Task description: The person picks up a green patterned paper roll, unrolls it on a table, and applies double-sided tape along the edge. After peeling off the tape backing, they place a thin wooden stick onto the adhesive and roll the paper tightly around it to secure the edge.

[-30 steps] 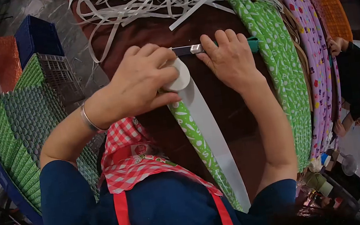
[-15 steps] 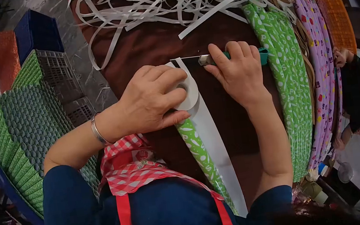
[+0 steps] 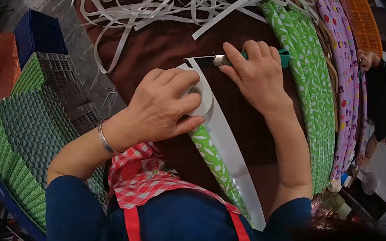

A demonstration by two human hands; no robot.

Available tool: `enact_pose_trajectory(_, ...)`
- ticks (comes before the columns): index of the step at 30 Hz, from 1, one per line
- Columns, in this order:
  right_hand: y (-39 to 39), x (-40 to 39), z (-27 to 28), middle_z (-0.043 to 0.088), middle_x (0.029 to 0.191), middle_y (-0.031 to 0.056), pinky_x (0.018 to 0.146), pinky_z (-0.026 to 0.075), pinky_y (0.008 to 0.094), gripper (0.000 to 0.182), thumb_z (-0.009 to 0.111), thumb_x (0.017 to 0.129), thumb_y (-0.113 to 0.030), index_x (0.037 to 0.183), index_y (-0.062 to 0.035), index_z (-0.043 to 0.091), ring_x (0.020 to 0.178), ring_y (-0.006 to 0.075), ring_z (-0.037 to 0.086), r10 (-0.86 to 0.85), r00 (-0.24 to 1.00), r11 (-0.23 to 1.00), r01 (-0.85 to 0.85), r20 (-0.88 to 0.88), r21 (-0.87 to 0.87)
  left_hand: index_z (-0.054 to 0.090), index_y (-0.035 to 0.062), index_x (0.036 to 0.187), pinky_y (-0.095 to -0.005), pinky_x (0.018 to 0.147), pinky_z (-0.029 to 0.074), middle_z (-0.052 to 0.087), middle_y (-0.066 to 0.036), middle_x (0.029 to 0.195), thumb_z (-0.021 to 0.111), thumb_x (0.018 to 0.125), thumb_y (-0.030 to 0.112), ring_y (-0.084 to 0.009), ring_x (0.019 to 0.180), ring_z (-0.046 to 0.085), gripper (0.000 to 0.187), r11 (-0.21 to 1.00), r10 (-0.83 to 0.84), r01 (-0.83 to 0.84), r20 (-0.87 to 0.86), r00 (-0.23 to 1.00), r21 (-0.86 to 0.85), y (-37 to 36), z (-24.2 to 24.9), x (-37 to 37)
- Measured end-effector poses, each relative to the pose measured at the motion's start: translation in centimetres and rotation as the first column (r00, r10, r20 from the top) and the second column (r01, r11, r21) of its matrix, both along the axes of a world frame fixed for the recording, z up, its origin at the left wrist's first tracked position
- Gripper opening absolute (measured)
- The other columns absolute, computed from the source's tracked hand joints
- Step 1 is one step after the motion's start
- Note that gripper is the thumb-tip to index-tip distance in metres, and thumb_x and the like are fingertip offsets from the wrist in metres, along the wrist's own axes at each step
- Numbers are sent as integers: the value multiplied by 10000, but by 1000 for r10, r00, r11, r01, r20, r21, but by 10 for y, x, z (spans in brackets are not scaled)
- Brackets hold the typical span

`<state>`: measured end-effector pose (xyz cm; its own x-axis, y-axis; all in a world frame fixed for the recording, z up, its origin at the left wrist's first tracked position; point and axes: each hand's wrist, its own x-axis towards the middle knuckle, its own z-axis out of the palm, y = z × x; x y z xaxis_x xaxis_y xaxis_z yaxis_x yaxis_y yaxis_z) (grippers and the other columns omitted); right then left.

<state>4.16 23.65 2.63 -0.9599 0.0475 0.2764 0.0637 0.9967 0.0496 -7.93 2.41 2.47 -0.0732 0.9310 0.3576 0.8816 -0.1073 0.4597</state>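
Observation:
My left hand (image 3: 164, 102) is closed around a roll of white tape (image 3: 207, 100), its thumb over the top of a green patterned sheet (image 3: 211, 154). Along that sheet's right side runs a long white band (image 3: 231, 154), reaching down toward my body. In my right hand (image 3: 262, 79) is a utility knife (image 3: 285, 58) with a green handle, gripped with the thumb and fingers wrapped round it. Its long extended blade points left and lies at the white tape end just beyond my left fingers.
Loose white strips (image 3: 173, 6) heap at the far side of the brown tabletop (image 3: 145, 53). Stacked green patterned sheets (image 3: 315, 104) and purple ones (image 3: 344, 81) lie to the right. Crates (image 3: 62, 74) and green rolls (image 3: 33, 127) stand left. Another person (image 3: 384, 95) is at far right.
My right hand and the knife have shifted slightly away from me, and the blade tilts a little differently at the tape end. My left hand stays nearly still.

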Motion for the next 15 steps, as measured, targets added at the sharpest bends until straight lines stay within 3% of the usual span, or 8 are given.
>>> enact_pose_trajectory(6,-2,0,-1,540,866,30,720,401,390,435,748,763,-346,1145,-189,613,843,233,520,-39,999,999,39,17,3,563,121,793,-377,749,423,556,-68,1055,723,696,384,-254,928,580,323,1000,9,-8,-20,1000,19,-1,2,1)
enact_pose_trajectory(8,-2,0,-1,547,886,43,757,419,401,441,744,774,-338,1169,-193,612,849,240,525,-41,999,999,41,-7,7,577,80,811,-427,848,451,572,-122,1124,737,735,355,-339,1007,586,327,998,-13,15,24,1000,-56,-2,4,0)
enact_pose_trajectory(9,1,1,-1,547,886,43,757,419,401,441,744,774,-338,1169,-193,612,849,240,525,-46,999,999,46,-8,11,577,80,811,-427,848,451,572,-122,1124,737,735,355,-339,1007,586,327,998,-19,20,23,1000,-52,-1,5,0)
enact_pose_trajectory(12,9,7,-2,561,942,64,850,434,441,475,737,788,-317,1221,-185,594,901,262,529,-54,995,995,61,-87,77,579,79,807,-425,851,451,576,-122,1122,740,730,354,-336,1016,587,328,999,-2,2,21,1000,-38,-2,5,2)
enact_pose_trajectory(15,7,19,-3,567,1020,90,943,415,492,531,730,801,-292,1279,-138,559,979,285,525,-143,990,980,142,1,140,586,80,817,-421,850,453,578,-126,1121,751,726,333,-331,1025,588,316,1000,3,-3,13,1000,1,-1,2,2)
